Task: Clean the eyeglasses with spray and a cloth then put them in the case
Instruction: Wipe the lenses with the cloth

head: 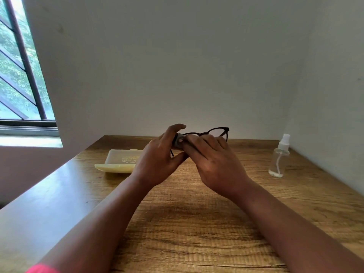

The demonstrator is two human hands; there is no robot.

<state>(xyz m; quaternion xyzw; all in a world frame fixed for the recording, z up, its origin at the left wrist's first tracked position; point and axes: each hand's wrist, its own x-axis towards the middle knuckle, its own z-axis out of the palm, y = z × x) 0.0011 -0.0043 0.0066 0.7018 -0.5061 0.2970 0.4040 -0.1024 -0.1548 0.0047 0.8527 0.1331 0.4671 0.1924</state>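
Wood-grain table [197, 223] against pale wall, black-framed eyeglasses [213, 131] raised between both hands, left hand [160, 160] pinching a grey cloth [178, 141] over one lens, right hand [214, 162] closed on the frame, open cream plastic case [120, 160] left of the fingers, clear spray bottle [279, 156] well right.

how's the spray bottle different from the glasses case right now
The spray bottle stands upright at the table's right; the case lies flat at the left. The bottle is clear with its white nozzle on; the case is pale yellow and open. Both rest untouched on the wooden table.
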